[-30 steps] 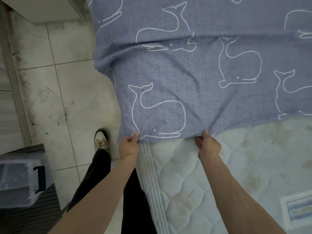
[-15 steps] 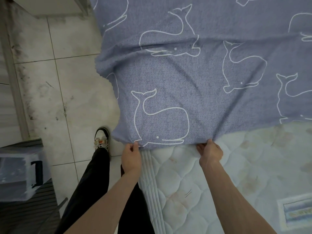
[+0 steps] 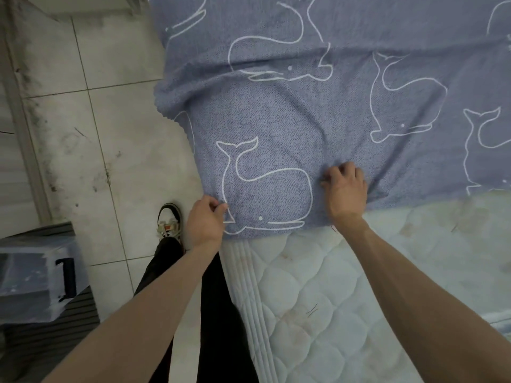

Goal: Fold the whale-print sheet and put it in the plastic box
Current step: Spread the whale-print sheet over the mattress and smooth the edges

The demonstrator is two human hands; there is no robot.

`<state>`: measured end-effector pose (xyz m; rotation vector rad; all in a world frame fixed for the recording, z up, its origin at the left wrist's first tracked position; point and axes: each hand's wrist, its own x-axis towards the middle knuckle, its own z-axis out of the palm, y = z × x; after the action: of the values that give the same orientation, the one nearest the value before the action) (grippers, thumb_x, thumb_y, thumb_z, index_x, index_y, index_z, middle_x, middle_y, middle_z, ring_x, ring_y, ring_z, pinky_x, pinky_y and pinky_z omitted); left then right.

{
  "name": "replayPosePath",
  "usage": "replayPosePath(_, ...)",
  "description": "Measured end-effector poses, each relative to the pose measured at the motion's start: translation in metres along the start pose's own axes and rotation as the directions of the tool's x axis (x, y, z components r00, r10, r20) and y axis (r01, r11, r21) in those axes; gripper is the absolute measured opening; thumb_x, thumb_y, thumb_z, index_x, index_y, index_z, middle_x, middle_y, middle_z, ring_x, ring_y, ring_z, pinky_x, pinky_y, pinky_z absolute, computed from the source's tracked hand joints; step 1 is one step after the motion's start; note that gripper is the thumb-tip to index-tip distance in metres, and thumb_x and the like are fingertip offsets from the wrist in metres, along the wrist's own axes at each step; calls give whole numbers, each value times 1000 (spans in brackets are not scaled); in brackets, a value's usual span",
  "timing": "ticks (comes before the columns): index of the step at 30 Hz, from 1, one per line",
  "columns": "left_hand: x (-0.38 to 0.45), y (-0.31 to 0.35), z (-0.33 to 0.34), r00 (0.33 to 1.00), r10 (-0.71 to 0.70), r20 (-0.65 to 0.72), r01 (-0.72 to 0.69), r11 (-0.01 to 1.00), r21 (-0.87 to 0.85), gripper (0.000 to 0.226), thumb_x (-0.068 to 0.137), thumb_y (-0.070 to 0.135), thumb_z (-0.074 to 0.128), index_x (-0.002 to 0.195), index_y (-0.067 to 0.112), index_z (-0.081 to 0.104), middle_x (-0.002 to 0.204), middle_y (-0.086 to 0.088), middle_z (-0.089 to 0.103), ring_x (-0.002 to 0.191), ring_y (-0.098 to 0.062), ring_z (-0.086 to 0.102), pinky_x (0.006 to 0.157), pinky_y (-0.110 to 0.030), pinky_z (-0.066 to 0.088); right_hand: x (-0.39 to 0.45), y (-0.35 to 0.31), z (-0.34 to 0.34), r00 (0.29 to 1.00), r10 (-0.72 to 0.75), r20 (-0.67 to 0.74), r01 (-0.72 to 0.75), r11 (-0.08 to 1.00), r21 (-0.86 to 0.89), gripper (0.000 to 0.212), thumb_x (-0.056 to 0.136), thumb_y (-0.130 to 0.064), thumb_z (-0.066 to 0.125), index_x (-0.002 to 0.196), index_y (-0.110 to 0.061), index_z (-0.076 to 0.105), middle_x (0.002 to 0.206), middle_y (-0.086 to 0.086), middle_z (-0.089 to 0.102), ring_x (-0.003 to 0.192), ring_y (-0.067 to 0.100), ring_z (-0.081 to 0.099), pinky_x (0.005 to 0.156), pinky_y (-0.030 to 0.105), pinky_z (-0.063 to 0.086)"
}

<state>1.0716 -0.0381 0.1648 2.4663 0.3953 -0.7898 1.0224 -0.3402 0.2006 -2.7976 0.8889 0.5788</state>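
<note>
The blue-grey whale-print sheet (image 3: pixel 318 111) lies spread over the far part of a white quilted mattress (image 3: pixel 318 299), its left side hanging over the mattress edge. My left hand (image 3: pixel 206 221) pinches the sheet's near left corner at the mattress edge. On top of the sheet, a little in from its near edge, my right hand (image 3: pixel 345 190) lies with curled fingers bunching the cloth. The clear plastic box (image 3: pixel 36 283) with a black latch stands at the lower left on a dark slatted surface.
Dirty white floor tiles (image 3: pixel 91 134) fill the left side. My leg in black trousers (image 3: pixel 210 313) and a white sneaker (image 3: pixel 169 222) stand between the box and the mattress. A grey wall strip runs along the far left.
My right hand has left the sheet's near edge and moved forward onto the sheet, gathering cloth. My left hand keeps its pinch on the corner, which lies lower on the mattress.
</note>
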Motion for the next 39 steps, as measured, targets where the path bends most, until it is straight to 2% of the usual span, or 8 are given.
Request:
replayPosePath(5, -5, 4, -7, 998, 63, 22, -64, 997, 39, 21, 98, 33, 63, 85, 18, 55, 91, -3, 62, 88, -28, 59, 79, -43, 48, 2, 8, -4, 997, -75, 16, 75, 997, 20, 20, 95, -24, 62, 104, -6, 65, 111, 17, 54, 106, 38, 50, 85, 49, 44)
replayPosePath(10, -35, -5, -26, 949, 309, -59, -306, 950, 59, 25, 101, 29, 61, 83, 16, 50, 85, -1, 52, 81, -23, 48, 74, -38, 41, -9, 26, -15, 978, -183, -104, 195, 974, 118, 16, 90, -18, 70, 90, -3, 65, 95, 16, 57, 88, 37, 54, 73, 46, 47)
replayPosePath(13, -47, -10, -33, 931, 360, -63, -353, 931, 98, 24, 100, 25, 63, 83, 13, 51, 85, -3, 52, 80, -24, 47, 77, -39, 41, -15, 34, -22, 943, -272, -189, 296, 949, 108, 15, 90, -13, 71, 84, -3, 62, 89, 15, 55, 80, 35, 53, 66, 44, 45)
replayPosePath(17, -56, -16, -29, 949, 313, -35, -309, 947, 92, 24, 100, 26, 64, 88, 8, 53, 87, -9, 55, 84, -31, 54, 77, -47, 47, -17, 41, -27, 911, -353, -213, 376, 924, 77, 15, 90, -13, 72, 83, -3, 63, 88, 14, 56, 76, 33, 52, 66, 44, 45)
replayPosePath(22, -24, -1, -20, 992, 125, -10, -125, 992, -32, 38, 92, 44, 71, 114, 16, 56, 110, -2, 63, 98, -22, 59, 86, -42, 50, -4, 40, -26, 911, -397, -111, 408, 907, 107, 11, 85, -16, 76, 83, -11, 66, 86, 6, 57, 77, 33, 55, 65, 35, 42)
replayPosePath(28, 6, 6, -20, 990, 121, 67, -123, 992, 38, 22, 92, 39, 70, 83, 23, 58, 89, 4, 53, 81, -22, 59, 75, -39, 49, 11, 44, -27, 942, -335, 37, 323, 928, 185, 16, 80, -24, 80, 79, -21, 64, 80, -10, 48, 78, 26, 58, 67, 26, 34)
replayPosePath(33, -10, 1, -31, 988, 153, -29, -153, 988, -8, 29, 93, 33, 71, 77, 19, 51, 85, 6, 48, 72, -18, 52, 66, -36, 44, 6, 38, -32, 921, -389, -12, 382, 900, 208, 16, 81, -18, 77, 80, -17, 61, 79, -9, 49, 71, 18, 50, 65, 26, 34)
replayPosePath(39, -23, 3, -43, 915, 385, -119, -377, 922, 87, 30, 94, 27, 70, 77, 15, 50, 86, 2, 48, 71, -23, 50, 63, -39, 47, 2, 37, -37, 883, -457, -105, 469, 865, 180, 15, 82, -10, 73, 78, -10, 58, 75, 2, 53, 66, 25, 49, 61, 33, 39)
